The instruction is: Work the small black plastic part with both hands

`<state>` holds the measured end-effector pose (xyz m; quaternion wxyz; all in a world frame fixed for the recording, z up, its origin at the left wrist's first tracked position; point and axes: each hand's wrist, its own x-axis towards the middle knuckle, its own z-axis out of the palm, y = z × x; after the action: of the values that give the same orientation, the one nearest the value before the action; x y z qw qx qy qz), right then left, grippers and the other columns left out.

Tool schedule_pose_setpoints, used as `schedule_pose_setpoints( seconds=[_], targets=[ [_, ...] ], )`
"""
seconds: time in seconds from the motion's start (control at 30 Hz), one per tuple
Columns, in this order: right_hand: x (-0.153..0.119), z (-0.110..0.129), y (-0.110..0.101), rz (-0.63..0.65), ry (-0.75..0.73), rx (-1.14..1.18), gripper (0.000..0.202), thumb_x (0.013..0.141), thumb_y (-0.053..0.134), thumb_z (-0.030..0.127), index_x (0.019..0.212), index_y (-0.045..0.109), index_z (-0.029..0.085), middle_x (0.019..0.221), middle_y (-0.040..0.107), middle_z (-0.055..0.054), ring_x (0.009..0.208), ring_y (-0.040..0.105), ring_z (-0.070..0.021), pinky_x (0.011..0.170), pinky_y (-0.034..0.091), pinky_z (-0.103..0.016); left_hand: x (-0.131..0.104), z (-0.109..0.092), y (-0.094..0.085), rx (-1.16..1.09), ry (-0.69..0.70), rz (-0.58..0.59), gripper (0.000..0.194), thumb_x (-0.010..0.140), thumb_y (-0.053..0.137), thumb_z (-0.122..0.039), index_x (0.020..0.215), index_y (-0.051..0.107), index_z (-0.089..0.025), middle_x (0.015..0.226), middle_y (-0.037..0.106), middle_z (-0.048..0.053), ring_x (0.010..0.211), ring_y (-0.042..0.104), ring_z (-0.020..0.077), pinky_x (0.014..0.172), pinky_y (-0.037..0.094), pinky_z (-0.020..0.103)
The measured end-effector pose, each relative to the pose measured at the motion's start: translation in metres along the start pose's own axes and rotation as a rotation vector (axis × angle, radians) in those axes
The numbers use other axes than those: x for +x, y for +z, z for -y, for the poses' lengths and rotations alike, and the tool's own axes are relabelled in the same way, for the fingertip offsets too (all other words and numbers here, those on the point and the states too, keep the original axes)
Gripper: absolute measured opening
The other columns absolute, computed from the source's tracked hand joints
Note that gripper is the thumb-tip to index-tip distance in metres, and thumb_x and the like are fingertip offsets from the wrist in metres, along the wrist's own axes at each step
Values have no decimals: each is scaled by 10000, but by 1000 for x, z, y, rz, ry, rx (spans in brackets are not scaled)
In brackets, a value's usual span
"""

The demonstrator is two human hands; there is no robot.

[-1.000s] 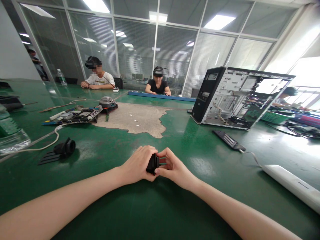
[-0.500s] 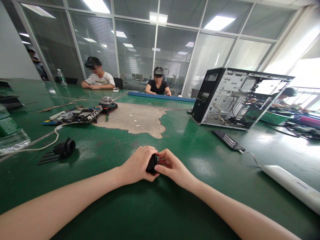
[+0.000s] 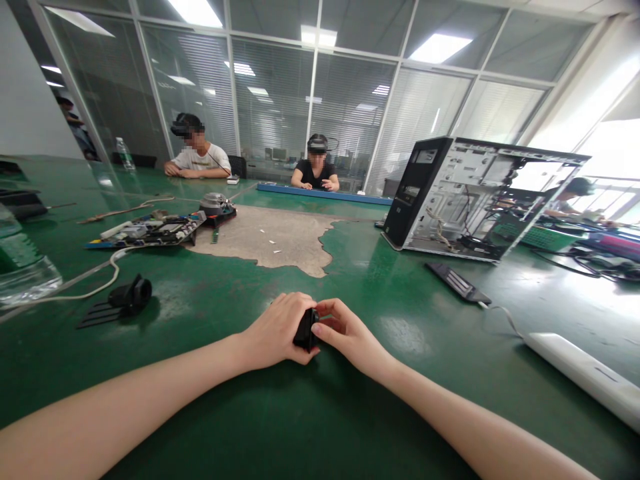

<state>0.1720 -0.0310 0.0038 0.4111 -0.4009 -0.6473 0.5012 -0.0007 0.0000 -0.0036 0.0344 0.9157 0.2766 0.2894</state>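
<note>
Glass panels in pale metal frames, some backed by slatted blinds, close off the room well beyond the hands, with bright rectangular lights showing at the top. Between them and the hands spreads a glossy green tabletop, its coating missing over a ragged beige patch ahead of the hands. Across the table, a person in a white shirt sits ahead and to the left of the hands; a person in a black shirt sits almost straight ahead, behind a long blue bar.

Ahead and to the right of the hands stands an open black-and-silver metal computer case. Nearer, beside the right forearm, lies a long white plastic box. Left of the hands are a black plastic part with flat prongs and, farther off, a populated circuit board.

Low over the table, a small black blocky object sits between the two hands. Left hand grips it, fingers wrapped over its far side; right hand has its thumb and bent fingers at the object's right side, though how firmly they close cannot be told.
</note>
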Motion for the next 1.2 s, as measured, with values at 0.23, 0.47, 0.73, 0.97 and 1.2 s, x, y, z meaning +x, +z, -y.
schedule_pose_setpoints(
  seconds=[0.23, 0.47, 0.73, 0.97, 1.2],
  targets=[
    [-5, -1, -1, 72, -60, 92, 330, 661, 680, 245, 877, 433, 215, 890, 502, 14, 788, 558, -124, 685, 476, -272, -1, 1, 2, 15, -7, -9, 546, 603, 610, -294, 1066, 351, -163, 1026, 490, 87, 912, 492, 251, 779, 375, 365],
    [0, 0, 4, -16, -50, 54, 249, 702, 635, 294, 828, 442, 201, 836, 514, 6, 833, 542, -143, 701, 465, -283, 0, 0, 2, -4, -4, -18, 535, 608, 610, -302, 1057, 348, -175, 1007, 495, 78, 899, 494, 244, 766, 376, 360],
    [-4, 1, 1, 89, -20, 55, 334, 669, 673, 253, 891, 428, 206, 905, 525, -6, 830, 557, -146, 721, 472, -302, -2, 2, 3, 2, -4, -13, 538, 604, 611, -285, 1060, 352, -164, 1038, 494, 90, 914, 495, 250, 776, 379, 367],
    [-1, -2, 1, 26, -49, 104, 225, 731, 608, 325, 827, 450, 196, 828, 534, 9, 791, 551, -132, 685, 455, -271, -1, 1, 2, 1, 6, -32, 539, 600, 615, -300, 1053, 359, -160, 1025, 495, 91, 919, 497, 252, 780, 384, 366],
    [2, -2, 1, -27, -4, 38, 290, 716, 620, 323, 914, 455, 191, 886, 541, -17, 829, 555, -152, 725, 459, -306, 0, 0, 1, 10, -6, -18, 546, 603, 619, -304, 1066, 364, -164, 1029, 498, 88, 926, 498, 254, 785, 392, 374]
  ],
)
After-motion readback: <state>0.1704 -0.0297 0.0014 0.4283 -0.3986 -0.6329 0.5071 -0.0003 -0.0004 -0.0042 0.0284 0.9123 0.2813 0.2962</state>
